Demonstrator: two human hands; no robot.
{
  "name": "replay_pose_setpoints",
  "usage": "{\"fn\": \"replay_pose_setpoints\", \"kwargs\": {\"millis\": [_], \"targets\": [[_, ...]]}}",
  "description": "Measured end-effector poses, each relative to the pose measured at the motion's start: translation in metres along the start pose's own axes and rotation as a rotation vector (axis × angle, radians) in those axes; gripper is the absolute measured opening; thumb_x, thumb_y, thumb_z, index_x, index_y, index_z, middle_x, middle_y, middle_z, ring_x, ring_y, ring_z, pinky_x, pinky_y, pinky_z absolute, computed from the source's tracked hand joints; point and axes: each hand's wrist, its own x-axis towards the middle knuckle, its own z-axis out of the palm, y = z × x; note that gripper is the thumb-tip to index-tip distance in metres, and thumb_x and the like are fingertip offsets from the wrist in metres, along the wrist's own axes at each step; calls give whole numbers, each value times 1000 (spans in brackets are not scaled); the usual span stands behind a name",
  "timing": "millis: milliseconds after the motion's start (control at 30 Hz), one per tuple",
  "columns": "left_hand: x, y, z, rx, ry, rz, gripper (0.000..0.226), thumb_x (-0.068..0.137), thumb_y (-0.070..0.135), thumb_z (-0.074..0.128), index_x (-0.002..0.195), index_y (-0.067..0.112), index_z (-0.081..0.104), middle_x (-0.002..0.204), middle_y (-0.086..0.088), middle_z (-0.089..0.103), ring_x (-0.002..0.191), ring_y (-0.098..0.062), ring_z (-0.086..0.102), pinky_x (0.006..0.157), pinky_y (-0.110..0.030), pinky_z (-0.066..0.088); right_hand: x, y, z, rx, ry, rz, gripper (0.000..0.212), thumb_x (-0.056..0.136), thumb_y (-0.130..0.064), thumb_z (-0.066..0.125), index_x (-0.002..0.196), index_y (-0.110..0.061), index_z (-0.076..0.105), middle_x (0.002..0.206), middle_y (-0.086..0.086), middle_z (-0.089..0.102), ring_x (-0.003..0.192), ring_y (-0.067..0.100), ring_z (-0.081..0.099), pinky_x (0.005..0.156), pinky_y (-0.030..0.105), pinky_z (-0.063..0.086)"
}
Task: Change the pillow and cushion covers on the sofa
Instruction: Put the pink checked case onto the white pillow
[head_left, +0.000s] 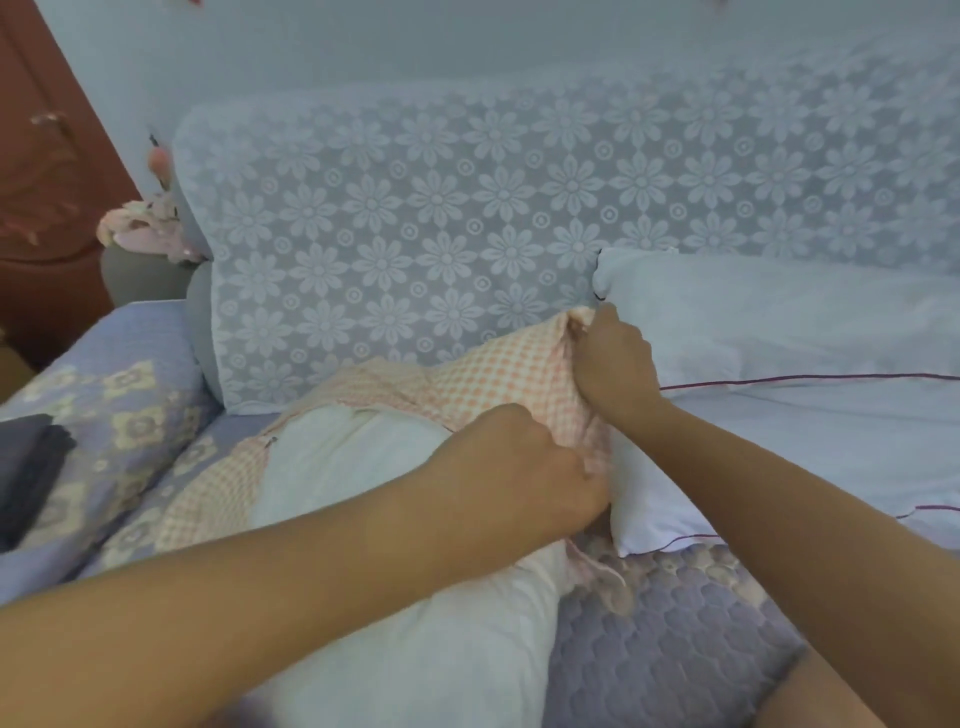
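Observation:
A white pillow (415, 597) lies on the sofa seat, partly inside an orange-and-white checked cover (498, 374). The cover's open edge with a zip runs across the pillow's upper left. My left hand (524, 462) grips the checked cover at its right edge, fingers curled into the cloth. Higher up, my right hand (613, 364) pinches the cover's top corner. Two white pillows with dark red piping (779, 332) lie stacked just to the right of both hands.
The sofa back wears a white lace cover with flowers (441, 223). A purple quilted seat cover (675, 649) lies under the pillows. Folded dark cloth (31, 467) rests on the left armrest. Pink flowers (150, 228) and a red-brown door (47, 182) stand at the left.

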Motion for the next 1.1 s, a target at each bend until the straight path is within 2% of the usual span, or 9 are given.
{"fn": "replay_pose_setpoints", "kwargs": {"millis": [67, 233, 367, 467, 600, 667, 800, 967, 1100], "targets": [[-5, -7, -15, 21, -83, 7, 38, 75, -5, 28, 78, 19, 57, 47, 5, 31, 42, -19, 19, 46, -23, 26, 1, -1, 3, 70, 35, 10, 21, 103, -17, 38, 116, -4, 48, 109, 19, 62, 98, 38, 58, 74, 37, 36], [-23, -12, -1, -148, -205, -322, 34, 63, 12, 67, 89, 25, 49, 46, 5, 46, 35, -24, 39, 44, -25, 20, 22, 28, -1, 255, 46, 222, 23, 101, -21, 43, 107, -3, 56, 99, 13, 58, 94, 33, 57, 71, 33, 36], [-25, 3, 12, -257, -68, -202, 20, 73, 13, 44, 84, 24, 56, 57, 5, 48, 43, -23, 43, 42, -29, 32, 28, 53, 9, 378, 43, 346, 25, 100, -26, 49, 101, -2, 59, 97, 12, 58, 97, 34, 60, 71, 32, 37], [-29, 23, 44, -341, -68, -281, 33, 70, 9, 57, 100, 24, 59, 82, 4, 52, 72, -20, 49, 64, -31, 39, 14, 75, 14, 275, -60, 311, 12, 96, -12, 50, 100, -5, 59, 99, 12, 61, 101, 36, 60, 77, 36, 44], [-69, 13, 111, -463, -275, -526, 55, 83, 31, 47, 139, 30, 51, 131, -1, 54, 122, -23, 47, 107, -45, 41, -35, 77, 7, 18, -54, 80, 41, 92, -2, 51, 132, -11, 57, 129, 17, 56, 119, 36, 51, 102, 40, 37], [-84, 5, 132, -404, -358, -535, 51, 85, 32, 48, 135, 26, 58, 129, -2, 59, 121, -25, 53, 103, -47, 44, -77, 59, 14, 61, -42, -162, 35, 92, -13, 59, 126, -15, 61, 125, 9, 56, 117, 28, 48, 99, 32, 34], [-77, -37, 142, -183, -371, -625, 32, 77, 28, 63, 108, 24, 69, 103, 1, 66, 97, -28, 62, 82, -41, 49, -155, 37, 46, -98, -289, -457, 44, 82, -40, 54, 121, -21, 59, 111, -2, 50, 102, 19, 42, 86, 28, 37], [-114, -98, 136, 27, -294, -625, 18, 78, 16, 68, 96, 14, 67, 76, -6, 63, 64, -30, 63, 59, -39, 46, -157, 30, 65, -303, -2, -384, 26, 63, -5, 65, 88, -13, 64, 81, 3, 50, 68, 27, 51, 60, 34, 34], [-175, -78, 146, 7, -194, -386, 41, 87, 14, 46, 122, 9, 67, 92, -8, 63, 73, -30, 60, 56, -38, 48, -198, 24, 60, -163, 159, -724, 25, 82, -2, 53, 98, -8, 71, 76, 4, 48, 66, 25, 46, 63, 33, 27]]}}
